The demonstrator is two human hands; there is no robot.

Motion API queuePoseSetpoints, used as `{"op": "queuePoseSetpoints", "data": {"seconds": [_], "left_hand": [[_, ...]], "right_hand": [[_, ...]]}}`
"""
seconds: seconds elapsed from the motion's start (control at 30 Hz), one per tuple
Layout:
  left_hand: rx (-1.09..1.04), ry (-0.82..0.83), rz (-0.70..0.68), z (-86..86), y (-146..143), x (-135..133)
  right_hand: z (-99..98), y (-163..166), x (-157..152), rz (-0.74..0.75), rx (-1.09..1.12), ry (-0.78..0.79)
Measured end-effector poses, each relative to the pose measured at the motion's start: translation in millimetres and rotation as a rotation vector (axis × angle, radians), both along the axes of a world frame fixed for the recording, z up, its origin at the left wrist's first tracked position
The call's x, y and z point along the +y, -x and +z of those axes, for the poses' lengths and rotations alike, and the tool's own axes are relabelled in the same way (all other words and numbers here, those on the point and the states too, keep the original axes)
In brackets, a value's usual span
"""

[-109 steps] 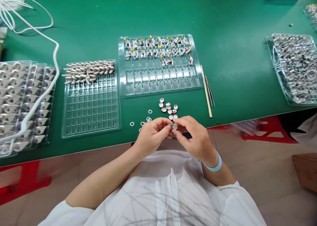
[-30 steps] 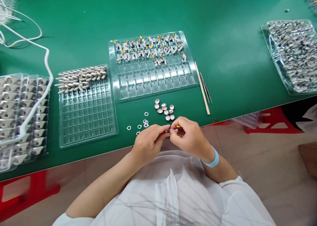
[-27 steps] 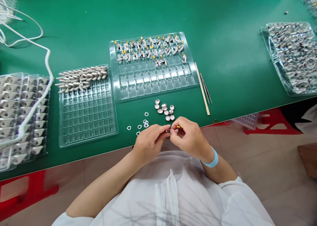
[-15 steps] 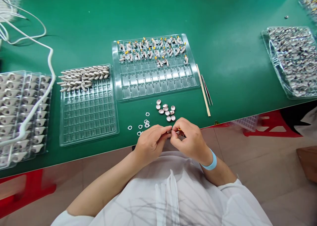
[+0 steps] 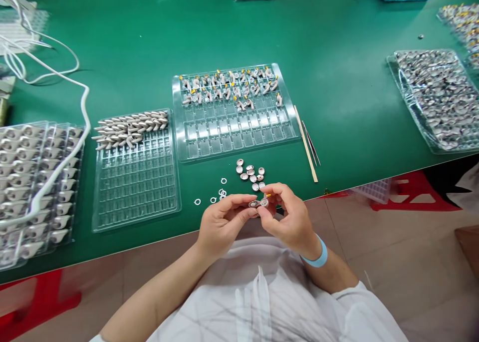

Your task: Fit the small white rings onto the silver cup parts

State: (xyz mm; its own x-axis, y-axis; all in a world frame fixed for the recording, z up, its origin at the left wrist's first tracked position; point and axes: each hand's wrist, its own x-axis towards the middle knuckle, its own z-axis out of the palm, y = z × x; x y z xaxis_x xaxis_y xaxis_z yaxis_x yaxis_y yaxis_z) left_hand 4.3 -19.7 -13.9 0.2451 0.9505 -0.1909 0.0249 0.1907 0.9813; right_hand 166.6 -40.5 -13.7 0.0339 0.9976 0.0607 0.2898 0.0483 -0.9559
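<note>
The left hand [image 5: 222, 224] is pinching a small metal piece [image 5: 253, 203] in a narrow grip; the right hand [image 5: 289, 217] is holding a yellow-tipped part [image 5: 264, 202] close against it, at the worktop's [image 5: 348, 102] near edge. The person is apparently fitting the two together; the next move probably calls for steady alignment. Beyond, at least five rings [image 5: 195, 201] and about ten cups [image 5: 244, 176] are lying loose. One stick [image 5: 306, 144] and one pair of tweezers [image 5: 311, 143] are lying beside a clear tray [image 5: 209, 113], its third row carrying three parts.

Relative to half a second ago, the left hand [image 5: 220, 226] and right hand [image 5: 290, 221] have rolled open, exposing the metal cap [image 5: 254, 203] and yellow-tabbed component [image 5: 264, 202] largely concealed then.
</note>
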Motion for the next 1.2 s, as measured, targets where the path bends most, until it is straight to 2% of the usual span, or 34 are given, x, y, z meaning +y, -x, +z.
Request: {"op": "queuePoseSetpoints", "data": {"seconds": [0.2, 0.33, 0.63, 0.97, 1.2], "left_hand": [[-0.252, 0.287, -0.066, 1.4, -1.3, 3.0], [-0.312, 0.36, -0.038, -1.9, -2.6, 1.9], [-0.265, 0.3, 0.046, -0.1, -11.1, -0.6], [-0.21, 0.249, 0.1, 8.5, -14.4, 1.3], [-0.145, 0.183, 0.137, 11.6, -19.2, 0.6]], "right_hand": [[3.1, 2.8, 0.9, 0.026, 0.131, 0.079], [3.9, 3.4, 1.7, 0.016, 0.085, 0.059], [-2.2, 10.4, -0.4, -0.096, 0.031, -0.101], [-3.9, 12.5, 0.2, -0.08, 0.219, 0.092], [-8.3, 15.6, 1.0, -0.089, 0.316, 0.106]]}}
